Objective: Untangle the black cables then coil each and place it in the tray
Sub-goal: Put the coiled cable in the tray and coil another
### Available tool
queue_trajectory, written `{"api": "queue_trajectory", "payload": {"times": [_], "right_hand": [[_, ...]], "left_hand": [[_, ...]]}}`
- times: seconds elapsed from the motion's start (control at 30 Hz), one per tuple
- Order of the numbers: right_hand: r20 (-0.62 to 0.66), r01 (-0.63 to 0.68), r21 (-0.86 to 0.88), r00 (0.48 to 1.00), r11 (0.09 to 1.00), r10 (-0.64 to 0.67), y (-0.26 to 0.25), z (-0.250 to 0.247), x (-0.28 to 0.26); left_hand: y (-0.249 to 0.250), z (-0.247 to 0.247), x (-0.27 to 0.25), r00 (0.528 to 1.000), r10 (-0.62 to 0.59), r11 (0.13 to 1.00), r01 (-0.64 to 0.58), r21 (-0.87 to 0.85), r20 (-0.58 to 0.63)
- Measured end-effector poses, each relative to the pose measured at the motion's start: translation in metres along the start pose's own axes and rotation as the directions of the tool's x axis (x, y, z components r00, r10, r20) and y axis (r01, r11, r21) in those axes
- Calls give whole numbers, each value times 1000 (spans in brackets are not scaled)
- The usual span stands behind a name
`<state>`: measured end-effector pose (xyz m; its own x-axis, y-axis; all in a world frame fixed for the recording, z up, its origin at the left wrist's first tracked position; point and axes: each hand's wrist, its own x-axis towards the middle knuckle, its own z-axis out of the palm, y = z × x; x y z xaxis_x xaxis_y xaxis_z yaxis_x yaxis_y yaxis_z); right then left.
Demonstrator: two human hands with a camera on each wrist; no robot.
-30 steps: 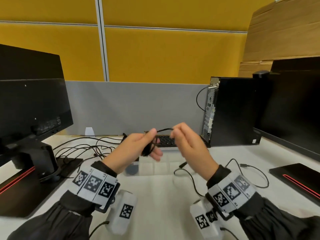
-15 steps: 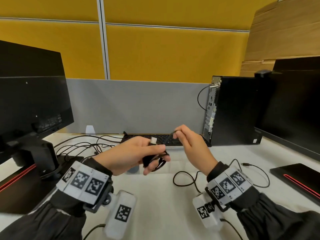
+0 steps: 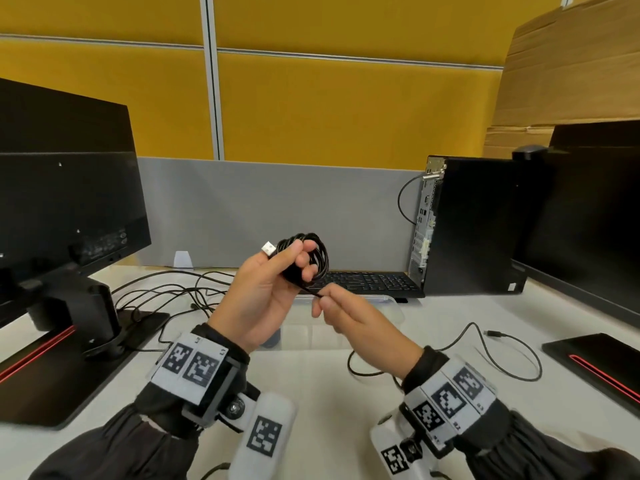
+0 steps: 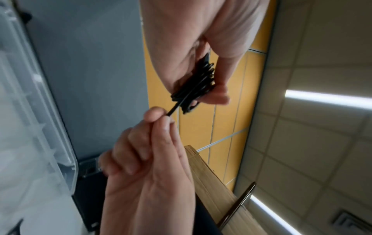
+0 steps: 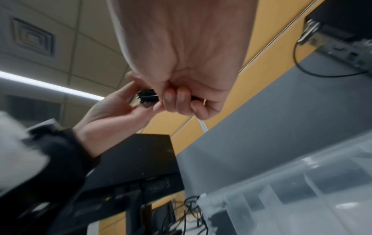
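My left hand (image 3: pixel 277 282) is raised above the desk and grips a coil of black cable (image 3: pixel 313 258) wound round its fingers; a silver USB plug (image 3: pixel 268 249) sticks out past the thumb. In the left wrist view the coil (image 4: pixel 196 85) is pinched between thumb and fingers. My right hand (image 3: pixel 341 313) pinches the free strand (image 4: pixel 174 108) just below the coil. The rest of that cable (image 3: pixel 498 355) trails over the desk to the right and ends in a small plug (image 3: pixel 494 335). The clear plastic tray (image 3: pixel 381 320) lies on the desk just behind my hands.
A monitor on a stand (image 3: pixel 65 216) is at the left with several loose cables (image 3: pixel 173 289) beside it. A keyboard (image 3: pixel 367 282) and a black computer tower (image 3: pixel 464 226) stand behind the tray. Another monitor (image 3: pixel 588 216) and its base (image 3: pixel 599 358) are at the right.
My left hand has risen and turned so the coil faces up, with more loops on it. My right hand has dropped below the coil and come closer to me along the strand.
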<state>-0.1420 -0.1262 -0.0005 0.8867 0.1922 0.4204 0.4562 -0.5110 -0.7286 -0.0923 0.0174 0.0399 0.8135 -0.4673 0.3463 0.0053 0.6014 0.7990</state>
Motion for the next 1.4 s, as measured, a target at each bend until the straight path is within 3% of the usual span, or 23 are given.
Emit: {"api": "queue_trajectory", "payload": {"times": [0.1,0.2,0.3,0.43,0.53,0.77,0.97,1.13,1.23,1.4], "right_hand": [[-47,-34,169,998,985,43,-3,-3,4],[-16,-36,281,999,959,42,-5,-4,5],[-29,-38,317,998,948,49,2,-2,6],[-119,-100,416,979,904,163,12,4,11],[-149,-99,338,976,936,157,11,3,19],[21,-184,224,983,957,184,17,-3,31],[131,-253,214,964,943,229,37,-11,43],[194,-266,276,957,924,217,49,-14,42],[79,-257,466,965,847,249,51,-15,43],[-20,-187,832,931,522,366,49,-7,48]], "left_hand": [[-3,0,1,998,-68,992,68,-110,-4],[-6,-6,3,990,-141,975,143,-171,22],[-11,-13,6,983,-178,975,181,-129,35],[-19,-27,14,985,-175,982,174,-71,-4],[-31,-42,16,977,-197,978,202,46,-82],[-43,-69,12,967,-240,931,255,262,-90],[-40,-75,9,967,-254,934,252,255,-24],[-42,-79,13,982,-141,979,157,130,-124],[-46,-78,14,983,-87,995,95,41,-160],[-51,-72,13,975,-74,997,76,1,-208]]}}
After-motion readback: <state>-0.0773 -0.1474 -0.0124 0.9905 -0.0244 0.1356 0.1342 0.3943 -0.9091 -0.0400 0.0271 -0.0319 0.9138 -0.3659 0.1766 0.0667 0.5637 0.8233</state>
